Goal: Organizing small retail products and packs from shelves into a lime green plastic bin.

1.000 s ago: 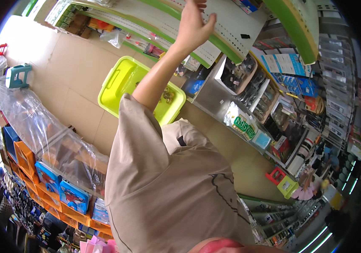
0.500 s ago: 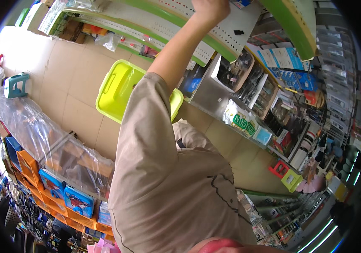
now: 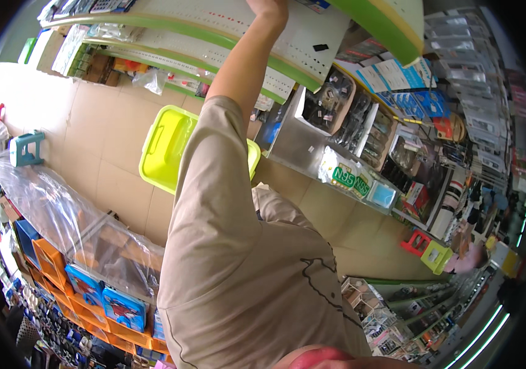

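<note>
My left arm in a beige short sleeve reaches up and away over a white perforated shelf (image 3: 290, 46) with a green edge. At the top edge of the picture my left hand (image 3: 269, 6) is cut off; only the wrist and lower part of the hand show, and the fingers are out of sight. A small black item (image 3: 320, 47) lies on the shelf to the right of the hand. Part of a small blue package (image 3: 313, 5) shows beside the hand. My right hand does not appear.
A lime-green plastic tub (image 3: 166, 147) stands on the tiled floor, partly behind my arm. To the right are a metal display counter (image 3: 294, 144) with trays of goods and a green shelf edge (image 3: 392, 37) overhead. Left are a teal stool (image 3: 27, 149) and plastic-covered goods (image 3: 72, 203).
The view has shifted, so the shelf and counter sit further left. My left hand has gone left and up in the picture, slightly farther from the small black item.
</note>
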